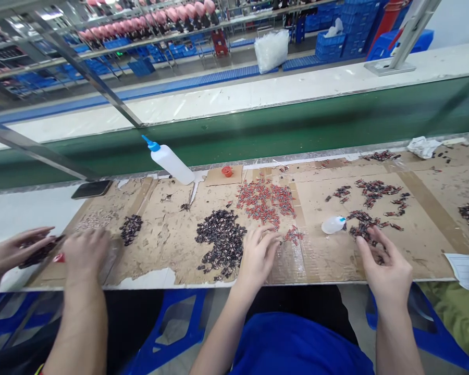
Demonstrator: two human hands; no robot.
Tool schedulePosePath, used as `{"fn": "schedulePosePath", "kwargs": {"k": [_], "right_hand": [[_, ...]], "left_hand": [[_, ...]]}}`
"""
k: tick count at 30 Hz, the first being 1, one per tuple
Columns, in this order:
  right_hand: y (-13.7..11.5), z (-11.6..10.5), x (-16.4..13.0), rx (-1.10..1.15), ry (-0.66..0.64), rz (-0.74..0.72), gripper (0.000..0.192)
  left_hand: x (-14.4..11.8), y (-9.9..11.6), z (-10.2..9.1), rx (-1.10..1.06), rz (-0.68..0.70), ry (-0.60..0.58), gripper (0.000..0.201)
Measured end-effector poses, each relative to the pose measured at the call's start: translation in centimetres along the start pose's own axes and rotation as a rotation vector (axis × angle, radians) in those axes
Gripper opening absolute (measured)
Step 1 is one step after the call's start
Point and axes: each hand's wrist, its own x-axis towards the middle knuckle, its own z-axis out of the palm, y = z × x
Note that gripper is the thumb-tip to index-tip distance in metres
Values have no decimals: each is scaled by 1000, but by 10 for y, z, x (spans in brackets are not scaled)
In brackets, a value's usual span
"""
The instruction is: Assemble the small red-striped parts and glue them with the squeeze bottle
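My left hand [257,255] rests over the cardboard between a heap of small black parts [219,242] and a spread of small red-and-black parts [263,200]. Its fingers are bent together, the tips beside a few loose red pieces [294,235]; whatever they pinch is too small to make out. My right hand [389,268] is at the near side of a pile of dark red-and-black assembled pieces [361,219], thumb and fingers apart, with nothing visible between them. A small white squeeze bottle with a blue tip [332,225] lies left of that pile.
Left of me, a co-worker's hands [86,252] work near a small black pile [131,229]. At the back stand a tall white bottle [174,164], a red cap [227,171] and a dark phone [91,189]. A green conveyor wall [234,133] borders the table; crumpled tissue [424,147] lies far right.
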Motion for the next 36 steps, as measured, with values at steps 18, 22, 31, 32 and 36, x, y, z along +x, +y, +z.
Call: {"fn": "schedulePosePath", "kwargs": {"k": [18, 22, 31, 32, 36], "right_hand": [[-16, 34, -3, 627, -395, 109, 36], [-26, 37, -11, 912, -407, 290, 32], [-26, 50, -26, 701, -351, 362, 36], [-27, 49, -28, 659, -337, 336, 36], [-34, 48, -32, 513, -292, 248, 28]], "left_hand": [[-5, -14, 18, -238, -54, -226, 16], [-14, -18, 25, -169, -99, -134, 10], [-17, -15, 24, -113, -192, -108, 17], [-17, -14, 24, -115, -199, -97, 17], [-19, -11, 25, -124, -214, -62, 17]]}}
